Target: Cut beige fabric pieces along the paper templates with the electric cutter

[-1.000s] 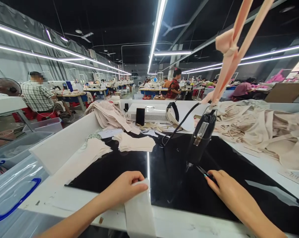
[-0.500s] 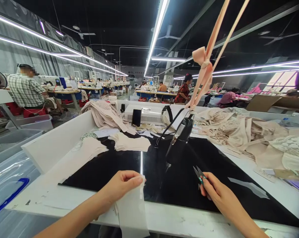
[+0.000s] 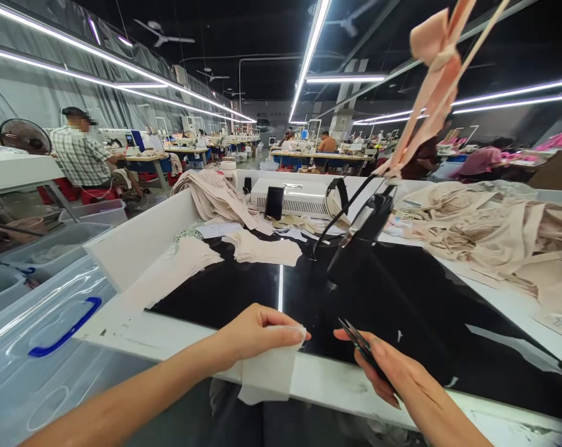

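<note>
My left hand (image 3: 262, 335) pinches the upper edge of a thin off-white fabric piece (image 3: 269, 372), which hangs down over the front edge of the table. In my right hand (image 3: 383, 366) is a pair of thread snips (image 3: 362, 344), its pointed blades aimed up and left toward the fabric but apart from it. Both hands are above the front edge of the black mat (image 3: 215, 298). A black hand-held tool (image 3: 359, 239) hangs over the mat from a knotted pink fabric strap (image 3: 430, 118).
Off-white cut pieces (image 3: 266, 249) lie at the mat's back left, with beige fabric (image 3: 215, 198) behind. More beige garments (image 3: 504, 230) heap at the right. A phone (image 3: 274, 202) leans on a white box (image 3: 299, 200). Clear plastic bins (image 3: 52, 329) stand at the left. Several people sit farther off.
My right hand has moved left with the snips, closer to the fabric. My left hand has lifted the fabric slightly and shifted right in view. The camera view has turned left.
</note>
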The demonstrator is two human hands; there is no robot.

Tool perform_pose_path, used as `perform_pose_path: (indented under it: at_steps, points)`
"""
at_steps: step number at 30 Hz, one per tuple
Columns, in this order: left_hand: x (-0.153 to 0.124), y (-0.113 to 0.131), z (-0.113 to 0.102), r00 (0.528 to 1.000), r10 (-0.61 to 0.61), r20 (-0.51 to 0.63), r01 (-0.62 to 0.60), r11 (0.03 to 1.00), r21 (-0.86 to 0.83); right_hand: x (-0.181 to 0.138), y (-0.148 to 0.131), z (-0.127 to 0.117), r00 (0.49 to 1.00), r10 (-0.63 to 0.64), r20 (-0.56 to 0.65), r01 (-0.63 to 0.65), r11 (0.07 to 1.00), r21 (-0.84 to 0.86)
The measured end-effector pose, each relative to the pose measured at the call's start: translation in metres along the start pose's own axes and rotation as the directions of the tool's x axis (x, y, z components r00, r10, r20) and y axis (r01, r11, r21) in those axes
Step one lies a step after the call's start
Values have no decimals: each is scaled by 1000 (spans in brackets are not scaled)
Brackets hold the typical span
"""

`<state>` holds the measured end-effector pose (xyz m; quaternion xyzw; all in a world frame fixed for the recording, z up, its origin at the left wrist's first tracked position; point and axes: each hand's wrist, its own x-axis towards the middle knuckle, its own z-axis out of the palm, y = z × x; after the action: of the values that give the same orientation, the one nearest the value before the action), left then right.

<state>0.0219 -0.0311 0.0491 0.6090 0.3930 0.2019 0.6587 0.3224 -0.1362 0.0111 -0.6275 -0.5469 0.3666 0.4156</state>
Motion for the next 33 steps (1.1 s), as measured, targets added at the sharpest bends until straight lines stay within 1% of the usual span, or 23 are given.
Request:
perform_pose_path:
  at_steps: [2, 4, 6, 10, 12, 16, 19, 24, 29, 33]
  points:
    - [0, 0, 0, 1000, -11, 14, 11, 1000, 11, -2, -7, 4, 996, 65, 53, -65, 998, 2]
    - [-1, -2, -1, 999, -20, 36, 19, 999, 42, -4, -11, 9, 995, 75, 69, -74, 997, -23]
    - [-2, -2, -3, 998, -19, 54, 14, 996, 87, -5, -14, 14, 995, 57, 79, -54, 997, -47]
    - [-6, 0, -7, 997, -18, 80, 3, 984, 176, -5, -16, 22, 985, 48, 164, -35, 996, -80]
    - [-8, 1, -9, 994, -16, 105, -4, 982, 188, -5, -16, 26, 980, 27, 196, -8, 995, -101]
    - [-8, -1, -11, 989, -23, 147, -3, 985, 172, -6, -16, 33, 977, -47, 206, 80, 985, -154]
    - [-7, 0, -10, 988, -44, 145, 15, 980, 198, -6, -15, 35, 972, -71, 225, 114, 976, -185]
    - [-6, 5, -7, 987, -59, 150, 24, 975, 223, -1, -8, 32, 947, -91, 308, 157, 968, -197]
    - [-6, 7, -6, 989, -75, 130, 40, 965, 259, 5, -11, 32, 933, -115, 342, 193, 960, -204]
    - [-7, 7, -6, 990, -83, 117, 48, 961, 272, 6, -14, 35, 932, -131, 338, 212, 954, -215]
